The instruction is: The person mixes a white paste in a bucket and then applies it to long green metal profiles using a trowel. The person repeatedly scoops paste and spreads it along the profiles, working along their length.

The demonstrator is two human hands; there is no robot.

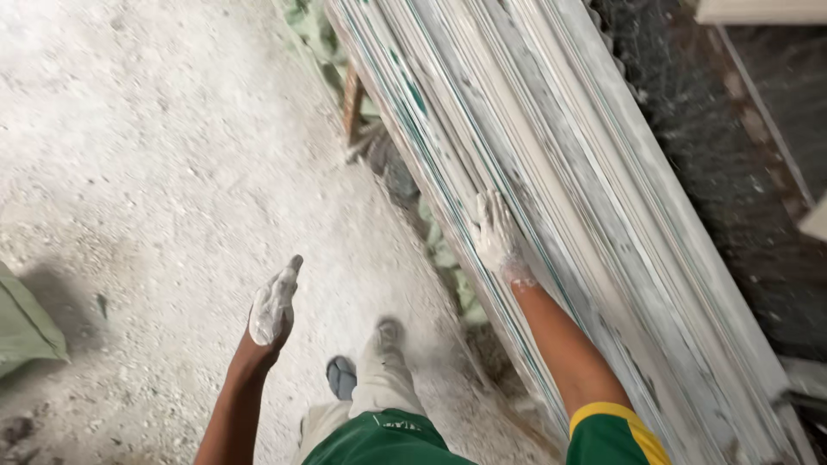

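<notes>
Our right hand (497,239) lies open on the stacked boards (551,172); our left hand (274,303) hangs open, empty, above the dusty floor (155,155).

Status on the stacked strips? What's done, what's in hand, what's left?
Done: a long stack of pale strips lies piled on a stand, coated in white dust. In hand: the right hand rests flat on the stack's near edge; the left hand, plaster-caked, hangs free over the dusty floor. Left: nothing lifted yet; how many strips remain cannot be told.
</notes>
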